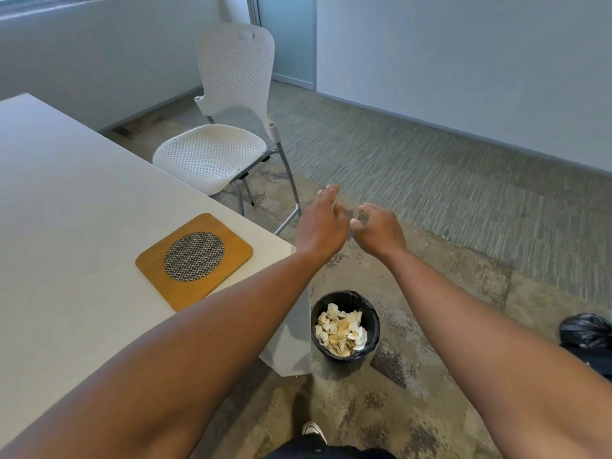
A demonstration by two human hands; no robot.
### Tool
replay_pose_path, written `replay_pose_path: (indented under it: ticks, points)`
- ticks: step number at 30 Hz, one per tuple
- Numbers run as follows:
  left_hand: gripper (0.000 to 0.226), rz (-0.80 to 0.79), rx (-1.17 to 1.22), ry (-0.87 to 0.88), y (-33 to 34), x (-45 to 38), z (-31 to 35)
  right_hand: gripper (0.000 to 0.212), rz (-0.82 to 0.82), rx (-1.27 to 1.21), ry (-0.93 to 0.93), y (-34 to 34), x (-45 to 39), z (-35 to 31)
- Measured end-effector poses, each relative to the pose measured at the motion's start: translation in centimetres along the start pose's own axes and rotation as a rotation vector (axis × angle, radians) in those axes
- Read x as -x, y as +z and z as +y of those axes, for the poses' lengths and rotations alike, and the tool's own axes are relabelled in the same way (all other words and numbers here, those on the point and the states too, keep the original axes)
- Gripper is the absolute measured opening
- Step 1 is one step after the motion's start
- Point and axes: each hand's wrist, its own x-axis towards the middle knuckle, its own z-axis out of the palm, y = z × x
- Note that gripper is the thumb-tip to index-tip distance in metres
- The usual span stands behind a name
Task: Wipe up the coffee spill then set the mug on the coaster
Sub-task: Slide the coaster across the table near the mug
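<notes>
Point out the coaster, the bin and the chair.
coaster [194, 256]: head view, on its mesh centre.
bin [373, 309]: head view, on its black rim, right side.
chair [212, 154]: head view, on its perforated seat.

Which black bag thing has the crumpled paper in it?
The round black-lined bin on the floor beside the table corner. It stands open and shows stained paper wads. The other black bag, at the right edge, shows none.
</notes>
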Motion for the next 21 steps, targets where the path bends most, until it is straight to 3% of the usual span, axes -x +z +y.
replay_pose_path:
  ticks: [21]
  points:
    - [0.051, 0.253, -0.194, -0.106, -11.7, 1.3, -6.0, 0.054, -0.02, 0.121, -0.339, 2.0, -0.2, -11.9]
